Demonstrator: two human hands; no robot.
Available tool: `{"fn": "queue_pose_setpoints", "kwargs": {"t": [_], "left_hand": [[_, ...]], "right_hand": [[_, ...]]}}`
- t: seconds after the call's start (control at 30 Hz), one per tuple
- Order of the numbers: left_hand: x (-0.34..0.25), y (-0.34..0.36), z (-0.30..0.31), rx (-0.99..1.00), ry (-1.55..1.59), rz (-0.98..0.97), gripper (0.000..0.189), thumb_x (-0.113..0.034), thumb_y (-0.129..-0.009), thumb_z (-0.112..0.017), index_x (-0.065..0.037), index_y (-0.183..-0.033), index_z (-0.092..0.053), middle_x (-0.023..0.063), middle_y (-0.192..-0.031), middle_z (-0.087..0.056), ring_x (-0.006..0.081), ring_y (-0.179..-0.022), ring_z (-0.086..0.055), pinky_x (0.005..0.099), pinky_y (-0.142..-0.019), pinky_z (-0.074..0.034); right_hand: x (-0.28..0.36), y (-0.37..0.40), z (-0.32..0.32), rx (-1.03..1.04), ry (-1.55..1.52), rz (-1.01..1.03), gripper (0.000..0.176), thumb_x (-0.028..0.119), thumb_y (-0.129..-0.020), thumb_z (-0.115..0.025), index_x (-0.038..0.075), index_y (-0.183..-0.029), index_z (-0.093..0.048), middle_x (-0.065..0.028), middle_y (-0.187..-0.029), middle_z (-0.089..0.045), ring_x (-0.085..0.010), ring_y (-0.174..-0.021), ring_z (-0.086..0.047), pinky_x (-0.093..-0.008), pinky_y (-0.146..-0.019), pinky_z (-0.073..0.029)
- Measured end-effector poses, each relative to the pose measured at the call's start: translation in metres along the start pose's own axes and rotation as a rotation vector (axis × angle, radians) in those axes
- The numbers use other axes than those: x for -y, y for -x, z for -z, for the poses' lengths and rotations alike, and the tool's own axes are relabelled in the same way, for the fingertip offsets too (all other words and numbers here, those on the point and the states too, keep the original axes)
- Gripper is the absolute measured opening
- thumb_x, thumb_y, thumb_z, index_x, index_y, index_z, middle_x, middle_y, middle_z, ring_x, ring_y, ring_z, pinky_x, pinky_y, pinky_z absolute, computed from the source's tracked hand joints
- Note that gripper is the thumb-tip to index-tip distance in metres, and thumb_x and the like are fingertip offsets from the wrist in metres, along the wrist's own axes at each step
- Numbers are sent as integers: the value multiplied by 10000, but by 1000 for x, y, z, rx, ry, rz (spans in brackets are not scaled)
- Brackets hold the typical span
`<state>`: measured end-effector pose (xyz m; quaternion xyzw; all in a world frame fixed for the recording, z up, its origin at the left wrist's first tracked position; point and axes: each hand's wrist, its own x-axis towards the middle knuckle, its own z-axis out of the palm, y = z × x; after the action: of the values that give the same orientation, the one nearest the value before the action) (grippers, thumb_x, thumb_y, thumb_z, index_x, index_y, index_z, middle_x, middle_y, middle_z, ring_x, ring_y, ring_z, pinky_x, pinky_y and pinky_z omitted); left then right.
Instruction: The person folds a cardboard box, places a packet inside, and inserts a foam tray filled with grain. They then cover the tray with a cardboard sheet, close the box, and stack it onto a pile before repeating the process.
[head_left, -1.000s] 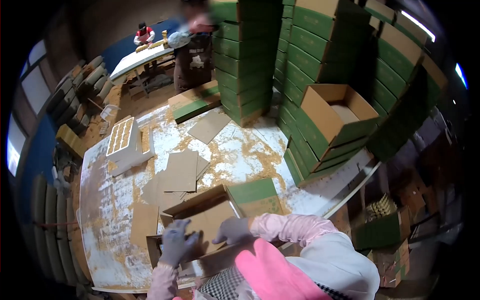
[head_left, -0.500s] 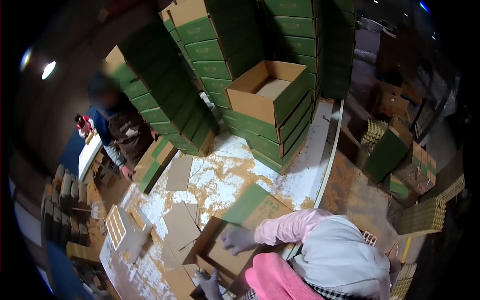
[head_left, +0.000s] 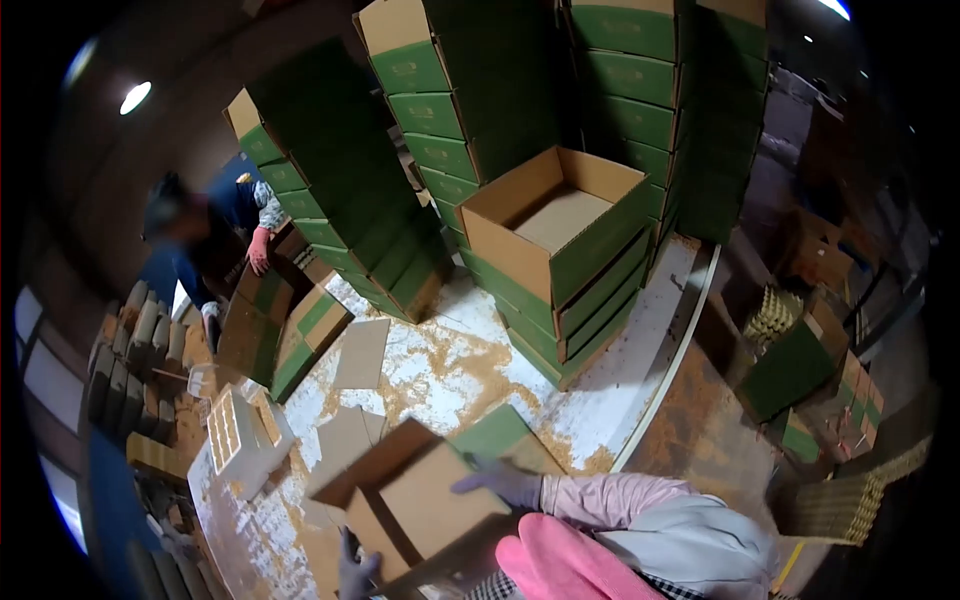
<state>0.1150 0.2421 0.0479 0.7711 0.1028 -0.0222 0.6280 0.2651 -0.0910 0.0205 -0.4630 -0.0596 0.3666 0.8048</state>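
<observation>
An open brown cardboard box [head_left: 440, 500] lies tilted at the near side of the table, between my two gloved hands. My right hand [head_left: 505, 483], in a grey-purple glove below a pale pink sleeve, grips its right wall near the upper corner. At the lower left, my left hand [head_left: 357, 572] holds the near left edge, thumb and a finger showing on either side; the rest is cut off by the frame. Behind the box, a green-and-brown cardboard piece [head_left: 505, 437] lies on the table, and flat brown cardboard sheets [head_left: 345, 435] lie to the left.
Tall stacks of green boxes [head_left: 430, 150] stand at the back; an open-topped box [head_left: 555, 215] crowns a lower stack. A white crate-like holder [head_left: 240, 440] sits at the left. Across the table, a co-worker [head_left: 215, 240] handles a box [head_left: 255, 325]. Debris covers the white tabletop [head_left: 480, 300].
My right hand has moved from inside the box to its right wall. The box has shifted left and tilted. The co-worker has moved and now has hands on another box.
</observation>
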Motion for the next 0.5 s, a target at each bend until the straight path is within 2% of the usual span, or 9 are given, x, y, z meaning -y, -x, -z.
{"fn": "queue_pose_setpoints", "kwargs": {"t": [0.07,0.13,0.2,0.27,0.33,0.37,0.4,0.43,0.5], "left_hand": [[-61,-8,-51,-115,635,191,478,-98,-903,-548,4,-1362,-465,85,-1260,-586,193,-1070,-585,355,-984,-463],[-10,-72,-27,-239,567,-113,489,-320,-939,-571,-30,-1326,-499,139,-1284,-569,271,-1143,-574,420,-1017,-448],[-3,-134,-56,-329,639,-367,322,-238,-947,-570,-24,-1187,-588,87,-1183,-623,199,-1077,-590,376,-995,-466],[-10,-219,-89,-637,307,-772,259,-176,-963,-554,-3,-1143,-622,85,-1153,-649,172,-1070,-606,351,-999,-477],[-107,-244,-151,-351,533,-806,280,-124,-975,-526,27,-1202,-592,125,-1213,-627,213,-1118,-605,379,-994,-495],[-180,-228,-199,-227,567,-810,300,-122,-980,-519,37,-1227,-576,139,-1223,-622,225,-1120,-607,388,-988,-499],[-222,-220,-239,-151,550,-858,308,-132,-983,-522,38,-1236,-571,146,-1237,-615,229,-1140,-595,373,-1015,-477],[-223,-260,-244,185,1058,-493,315,-185,-979,-526,15,-1212,-597,134,-1151,-646,242,-1063,-626,380,-934,-524],[-263,-242,-320,-110,665,-374,435,-207,-938,-612,-5,-1314,-525,124,-1235,-619,242,-1144,-581,368,-1035,-435]], "right_hand": [[83,26,-6,19,74,94,700,241,-810,-763,-61,-1344,-427,-150,-1212,-570,-201,-1121,-546,-303,-960,-458],[161,27,1,-40,514,347,719,424,-917,-650,-51,-1392,-396,-129,-1286,-533,-213,-1168,-502,-308,-1038,-379],[227,42,21,-51,454,612,687,422,-941,-600,-41,-1406,-396,-144,-1322,-507,-219,-1180,-501,-321,-1032,-383],[290,103,45,-426,800,1172,646,162,-909,-657,2,-1456,-352,-152,-1473,-401,-235,-1356,-386,-344,-1136,-285],[334,138,92,-1290,1134,1478,885,217,-807,-787,-17,-1477,-258,-161,-1364,-475,-275,-1239,-471,-370,-1074,-361],[350,133,138,-1425,1105,1416,862,264,-798,-802,-21,-1445,-309,-143,-1294,-510,-247,-1183,-497,-346,-1011,-399],[357,119,217,-1149,1007,1200,864,508,-780,-758,-50,-1347,-422,-196,-1233,-563,-265,-1136,-545,-349,-985,-418],[359,121,248,-786,901,702,748,506,-803,-738,-37,-1262,-508,-129,-1147,-614,-202,-1058,-577,-306,-936,-440],[330,104,266,-638,717,930,521,363,-853,-717,10,-1204,-564,-87,-1099,-638,-182,-987,-603,-290,-880,-469]]}}
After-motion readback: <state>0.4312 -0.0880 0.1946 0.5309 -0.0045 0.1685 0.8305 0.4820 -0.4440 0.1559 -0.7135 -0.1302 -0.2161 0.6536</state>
